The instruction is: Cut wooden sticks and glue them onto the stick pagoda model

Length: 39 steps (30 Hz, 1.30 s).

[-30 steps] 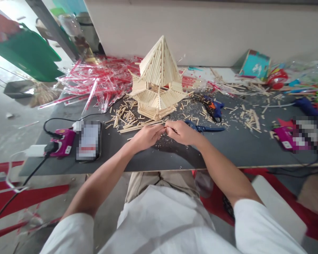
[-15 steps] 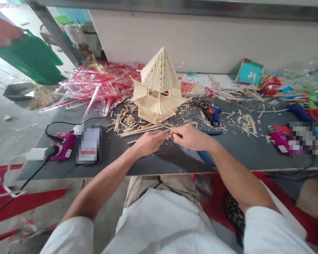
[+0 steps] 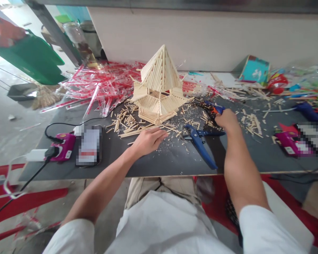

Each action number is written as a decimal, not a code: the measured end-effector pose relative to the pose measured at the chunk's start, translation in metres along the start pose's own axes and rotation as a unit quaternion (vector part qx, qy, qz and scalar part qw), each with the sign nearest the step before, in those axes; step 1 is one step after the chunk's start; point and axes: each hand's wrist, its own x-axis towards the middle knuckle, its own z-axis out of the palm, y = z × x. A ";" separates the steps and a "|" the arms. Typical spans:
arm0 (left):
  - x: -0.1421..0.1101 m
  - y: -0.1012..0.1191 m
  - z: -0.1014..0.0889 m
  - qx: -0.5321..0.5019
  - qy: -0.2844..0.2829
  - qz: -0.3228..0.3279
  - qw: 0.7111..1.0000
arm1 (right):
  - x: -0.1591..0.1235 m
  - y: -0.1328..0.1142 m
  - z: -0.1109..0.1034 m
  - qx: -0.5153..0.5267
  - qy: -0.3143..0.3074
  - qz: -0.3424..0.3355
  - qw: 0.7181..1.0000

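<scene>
My left hand (image 3: 149,140) is low over the dark tabletop, in front of the wooden stick model (image 3: 159,88). Its fingers are pressed together, pointing right; whatever they may hold is hidden. Further right, my right hand (image 3: 226,119) is closed around the handle end of a blue glue gun (image 3: 216,107) with an orange trigger. A blue-handled cutter (image 3: 201,143) lies on the table between my hands. The model has a pointed roof above a wider, flared tier. Loose wooden sticks (image 3: 137,130) and short offcuts (image 3: 125,118) lie around its base.
Red-and-clear plastic wrappers (image 3: 103,86) are heaped at the back left. A phone (image 3: 89,145) and a purple power strip (image 3: 63,146) lie at left. Another purple power strip (image 3: 288,143) is at right. Black cables cross the table. A green bin (image 3: 29,56) stands on the floor.
My right hand has left my left hand and moved right and away from me onto the glue gun. The cutter is now uncovered. My left hand has barely moved.
</scene>
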 end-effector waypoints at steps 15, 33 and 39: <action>0.000 -0.007 0.003 0.021 -0.001 -0.030 0.999 | -0.091 -0.121 -0.065 0.145 0.221 -0.228 0.937; 0.001 -0.004 0.001 0.036 -0.008 -0.028 0.999 | -0.094 -0.138 -0.041 0.098 0.260 -0.304 0.911; 0.001 -0.005 0.001 0.040 -0.007 -0.026 0.999 | -0.091 -0.138 -0.039 0.115 0.240 -0.298 0.917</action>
